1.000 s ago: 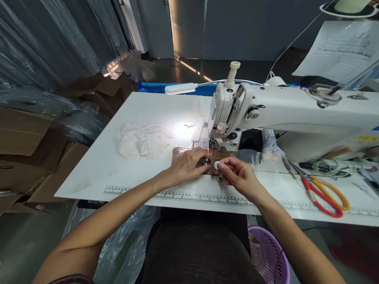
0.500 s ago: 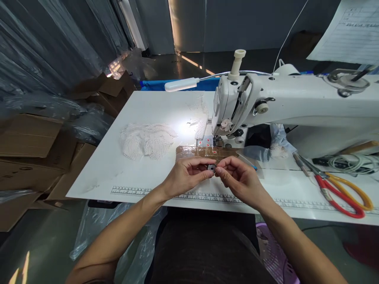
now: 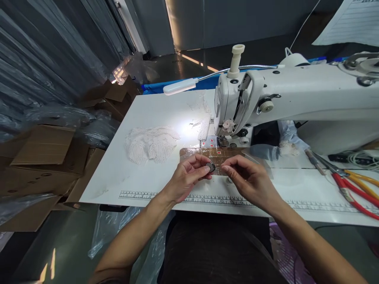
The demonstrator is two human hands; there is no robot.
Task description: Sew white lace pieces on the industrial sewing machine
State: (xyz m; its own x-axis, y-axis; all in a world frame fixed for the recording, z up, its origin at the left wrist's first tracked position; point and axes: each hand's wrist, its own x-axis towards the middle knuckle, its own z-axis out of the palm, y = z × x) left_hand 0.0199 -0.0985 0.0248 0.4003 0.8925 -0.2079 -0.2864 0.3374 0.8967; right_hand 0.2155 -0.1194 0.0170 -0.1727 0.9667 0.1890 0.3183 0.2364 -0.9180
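My left hand (image 3: 189,176) pinches a small round metal bobbin case (image 3: 211,167) between thumb and fingertips, above the table's front part. Just to its right, my right hand (image 3: 253,180) is closed in a pinch, apart from the case. A fine, faint thread seems to run from the case to those fingertips. Behind both hands lies a brown taped strip (image 3: 197,153), partly hidden by the fingers. The sewing machine's needle and presser foot area (image 3: 222,141) is just beyond that strip.
White lace fabric (image 3: 151,146) lies left on the white table (image 3: 112,173). The sewing machine (image 3: 302,94) fills the right, with a lamp (image 3: 180,86) at its head. Red-and-yellow-handled scissors (image 3: 352,189) rest at right. Cardboard boxes (image 3: 44,165) stand left; a purple basket (image 3: 284,248) is below.
My hands have drawn apart, the right one moving rightward from the bobbin case. The case has turned in my left fingers and shows more clearly. The view has shifted slightly.
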